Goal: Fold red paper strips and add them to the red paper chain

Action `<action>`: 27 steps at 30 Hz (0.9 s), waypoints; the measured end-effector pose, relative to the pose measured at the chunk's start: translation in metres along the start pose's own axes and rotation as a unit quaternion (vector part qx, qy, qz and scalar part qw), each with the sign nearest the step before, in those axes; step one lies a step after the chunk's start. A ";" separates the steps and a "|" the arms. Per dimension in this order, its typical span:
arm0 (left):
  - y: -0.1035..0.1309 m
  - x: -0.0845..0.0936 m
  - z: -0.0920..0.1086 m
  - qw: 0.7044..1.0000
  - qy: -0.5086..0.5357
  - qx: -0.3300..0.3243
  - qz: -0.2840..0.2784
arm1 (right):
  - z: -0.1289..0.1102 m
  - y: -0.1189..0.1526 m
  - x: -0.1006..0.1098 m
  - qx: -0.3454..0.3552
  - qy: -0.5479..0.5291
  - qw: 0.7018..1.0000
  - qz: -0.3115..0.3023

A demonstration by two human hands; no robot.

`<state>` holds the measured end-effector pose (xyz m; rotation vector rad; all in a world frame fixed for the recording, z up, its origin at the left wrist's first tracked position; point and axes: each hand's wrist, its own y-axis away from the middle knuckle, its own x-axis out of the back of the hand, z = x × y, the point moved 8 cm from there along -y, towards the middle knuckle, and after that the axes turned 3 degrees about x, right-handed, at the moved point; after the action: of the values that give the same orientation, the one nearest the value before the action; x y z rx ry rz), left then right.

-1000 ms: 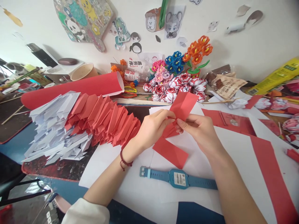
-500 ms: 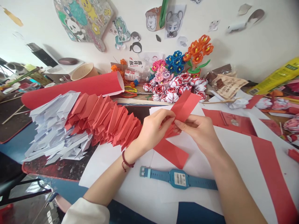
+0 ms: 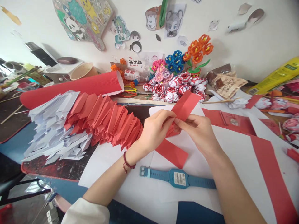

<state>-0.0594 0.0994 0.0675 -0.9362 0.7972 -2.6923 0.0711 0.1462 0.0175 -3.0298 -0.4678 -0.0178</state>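
Observation:
Both hands meet over the white paper, pinching one red paper strip point(image 3: 187, 105) near its lower end. My left hand point(image 3: 157, 127) has thumb and fingers closed on the strip's left edge. From the other side, my right hand point(image 3: 197, 127) grips it with thumb on top. The strip's upper part sticks out beyond the fingers, and the part between the hands is mostly hidden. Another red strip point(image 3: 174, 154) lies under the hands. A row of folded red paper pieces point(image 3: 105, 119) stands left of my left wrist, next to a pile of folded white paper pieces point(image 3: 56, 130).
A blue watch point(image 3: 179, 179) lies between my forearms on white paper sheets point(image 3: 140, 193). Behind the folded pieces is a red corrugated roll point(image 3: 74, 87). Red-and-white paper flowers point(image 3: 173, 93) and an orange flower pot point(image 3: 197, 53) line the wall. A long red strip point(image 3: 272, 174) lies at right.
The upper part of the red strip looks flatter, with its lengthwise fold line no longer showing. Both hands stay in nearly the same place.

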 end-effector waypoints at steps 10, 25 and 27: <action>0.001 -0.002 -0.014 0.993 0.078 0.092 0.003 | -0.010 0.002 0.000 0.036 0.003 0.999 0.022; 0.001 -0.008 -0.026 0.976 0.120 0.175 -0.043 | -0.010 0.002 0.000 0.047 0.014 0.998 0.027; 0.002 -0.015 -0.027 0.971 0.136 0.184 -0.074 | -0.011 0.002 0.002 0.056 0.013 0.998 0.036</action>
<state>-0.0645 0.1143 0.0406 -0.5670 0.2527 -2.9936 0.0740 0.1445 0.0286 -2.9308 -0.3437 -0.0251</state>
